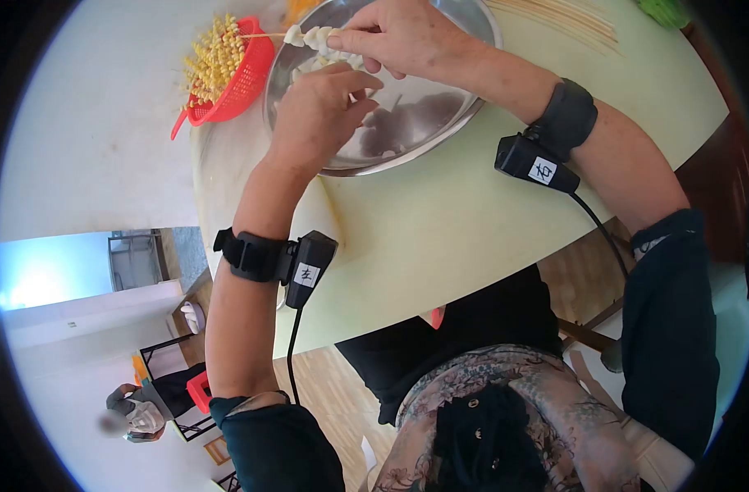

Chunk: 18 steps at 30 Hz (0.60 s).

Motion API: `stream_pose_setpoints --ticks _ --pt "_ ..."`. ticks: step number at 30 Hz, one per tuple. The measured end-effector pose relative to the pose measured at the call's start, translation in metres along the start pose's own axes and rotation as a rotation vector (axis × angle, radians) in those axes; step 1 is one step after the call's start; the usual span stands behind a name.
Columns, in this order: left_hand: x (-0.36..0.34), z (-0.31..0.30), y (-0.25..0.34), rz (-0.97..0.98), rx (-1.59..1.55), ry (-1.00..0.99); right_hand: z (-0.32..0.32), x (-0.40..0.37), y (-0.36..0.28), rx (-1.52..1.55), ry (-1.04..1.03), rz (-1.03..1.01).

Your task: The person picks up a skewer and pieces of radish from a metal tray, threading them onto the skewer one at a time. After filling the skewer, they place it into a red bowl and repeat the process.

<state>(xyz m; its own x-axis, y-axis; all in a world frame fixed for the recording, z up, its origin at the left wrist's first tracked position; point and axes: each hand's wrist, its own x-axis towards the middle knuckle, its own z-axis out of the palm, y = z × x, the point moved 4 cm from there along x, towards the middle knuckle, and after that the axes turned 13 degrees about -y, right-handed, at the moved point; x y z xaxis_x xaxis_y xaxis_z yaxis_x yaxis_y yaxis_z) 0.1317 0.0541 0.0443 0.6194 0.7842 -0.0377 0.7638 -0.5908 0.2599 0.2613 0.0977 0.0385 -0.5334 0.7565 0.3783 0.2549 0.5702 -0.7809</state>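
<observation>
My right hand (403, 41) is closed on a thin wooden skewer (264, 35) threaded with white, bulb-like pieces (313, 37). The skewer's bare end points left, over the rim of a steel bowl (428, 148). My left hand (317, 115) is over the left side of the bowl, just below the skewer. Its thumb and forefinger are curled but apart, with nothing visible between them; its other fingers are partly hidden. More white pieces show between the two hands. Water or wet shine covers the bowl's bottom.
A red plastic basket (247, 78) at the bowl's left holds many skewers threaded with yellowish pieces (214, 61). Bare wooden sticks (563, 20) lie on the pale table (440, 221) at upper right. Something green (663, 11) is at the far corner. Another person (145, 414) sits in the background.
</observation>
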Motion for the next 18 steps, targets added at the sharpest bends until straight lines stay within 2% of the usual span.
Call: stream_pose_setpoints --ticks 4,6,10,12,13,15,16,18 --pt "0.011 0.008 0.006 0.042 0.090 -0.041 0.003 0.007 0.009 -0.075 0.038 0.009" --pt "0.017 0.013 -0.002 -0.004 0.019 -0.127 0.004 0.008 0.010 -0.124 0.045 0.010" --pt "0.020 0.017 -0.012 -0.089 -0.159 -0.152 0.003 0.005 0.007 -0.172 0.058 0.008" --pt "0.019 0.012 -0.006 0.057 0.059 -0.091 0.002 0.007 0.008 -0.175 0.057 0.005" --pt "0.017 0.010 -0.005 0.055 0.060 -0.089 0.002 0.008 0.007 -0.177 0.056 0.003" --pt "0.008 0.004 -0.012 -0.143 -0.164 -0.031 0.002 0.005 0.005 -0.091 0.050 0.006" --pt "0.003 0.001 -0.015 -0.144 -0.159 -0.031 0.002 0.003 0.002 -0.005 0.046 0.010" --pt "-0.013 -0.008 -0.033 -0.231 -0.678 0.110 0.001 -0.001 -0.004 0.056 0.029 0.036"
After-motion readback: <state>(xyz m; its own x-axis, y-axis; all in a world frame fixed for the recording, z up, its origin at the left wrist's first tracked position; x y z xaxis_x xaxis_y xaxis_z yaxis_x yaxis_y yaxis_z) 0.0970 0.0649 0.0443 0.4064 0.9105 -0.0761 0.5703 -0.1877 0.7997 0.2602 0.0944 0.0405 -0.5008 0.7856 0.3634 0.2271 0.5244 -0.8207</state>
